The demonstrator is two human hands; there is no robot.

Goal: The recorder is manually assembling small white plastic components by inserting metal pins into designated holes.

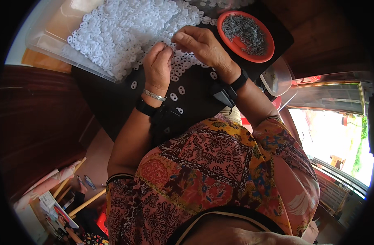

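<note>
My left hand (158, 67) is raised over the dark table with thumb and fingertips pinched together. My right hand (201, 45) meets it from the right, its fingers curled and thumb pressed in close to the left fingertips. Whatever lies between the fingertips is too small to make out against the white pieces behind. Around and beyond both hands spreads a heap of small white oval plastic pieces with two holes (121, 30). A red plate (269, 51) holding many small grey metal parts (246, 34) stands to the right of my right hand.
A clear plastic bin (83, 61) at the far left holds much of the white heap. Several loose white ovals (173, 96) lie on the black table (154, 126) nearer me. Clear plastic containers (276, 79) stand past the table's right edge. Another person's patterned clothing shows at lower left.
</note>
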